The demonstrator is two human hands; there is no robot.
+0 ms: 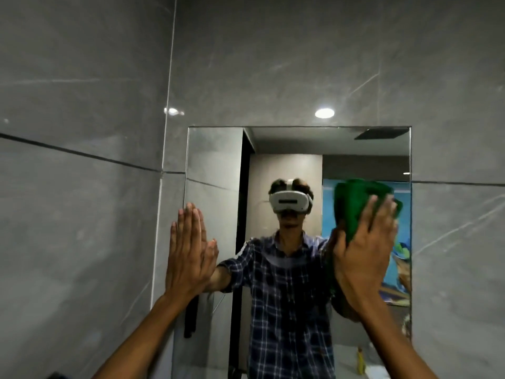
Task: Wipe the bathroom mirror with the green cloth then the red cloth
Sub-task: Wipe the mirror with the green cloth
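Observation:
The rectangular bathroom mirror (218,165) hangs on a grey tiled wall, straight ahead. My right hand (360,250) presses a bunched green cloth (355,203) flat against the glass at the mirror's right side, fingers spread over it. My left hand (188,253) lies flat against the mirror's left edge, fingers together, holding nothing. The mirror reflects a person in a checked shirt with a white headset. No red cloth is in view.
Grey marble-look tiles (82,187) surround the mirror, with a wall corner (164,165) just left of it. A yellow bottle (360,361) shows low in the mirror near its right bottom corner. A ceiling light (324,112) glints on the wall above.

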